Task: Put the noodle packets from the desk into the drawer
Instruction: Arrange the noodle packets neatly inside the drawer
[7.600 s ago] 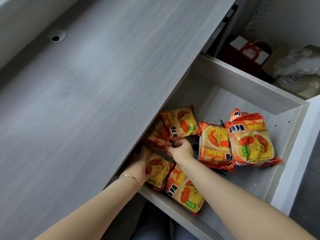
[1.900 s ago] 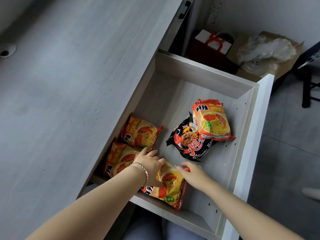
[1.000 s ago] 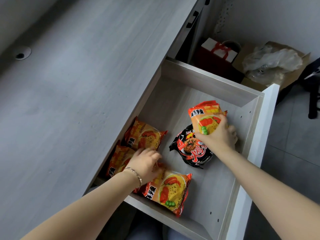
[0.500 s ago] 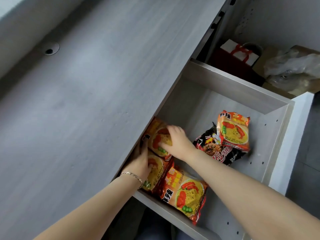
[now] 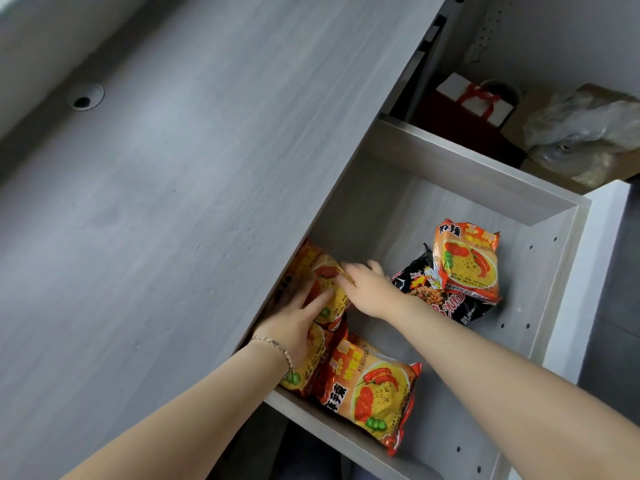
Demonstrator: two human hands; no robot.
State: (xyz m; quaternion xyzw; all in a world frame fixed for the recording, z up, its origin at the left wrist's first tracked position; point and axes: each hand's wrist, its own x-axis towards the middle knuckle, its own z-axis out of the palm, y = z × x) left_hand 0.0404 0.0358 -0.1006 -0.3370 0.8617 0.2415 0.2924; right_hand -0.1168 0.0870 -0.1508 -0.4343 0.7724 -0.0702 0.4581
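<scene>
Inside the drawer, both hands press an orange noodle packet under the surface edge: left hand and right hand, fingers spread flat, gripping nothing. It looks light, crinkly, brittle inside; best pinched at its sealed edges.

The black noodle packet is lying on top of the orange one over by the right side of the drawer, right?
Not quite. The head view shows the orange packet lying on top of the black packet, by the right side of the drawer.
</scene>
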